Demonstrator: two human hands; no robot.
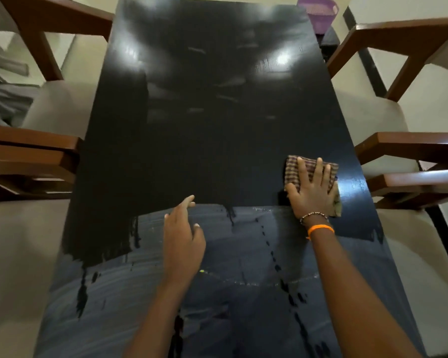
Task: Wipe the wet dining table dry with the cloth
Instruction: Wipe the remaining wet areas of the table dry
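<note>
A long black dining table (204,112) fills the view. Its far part is glossy and wet; the near part looks duller, with streaks and dark drips. A checked brown cloth (292,167) lies flat on the table near the right edge. My right hand (312,189) presses down on it with fingers spread; beaded and orange bands circle that wrist. My left hand (184,233) hovers over the middle of the table, fingers loosely apart, holding nothing.
Wooden chairs with pale cushions stand along both sides: left chairs (31,161) and right chairs (409,151), their arms close to the table edges. A purple basket (318,9) sits beyond the far right corner.
</note>
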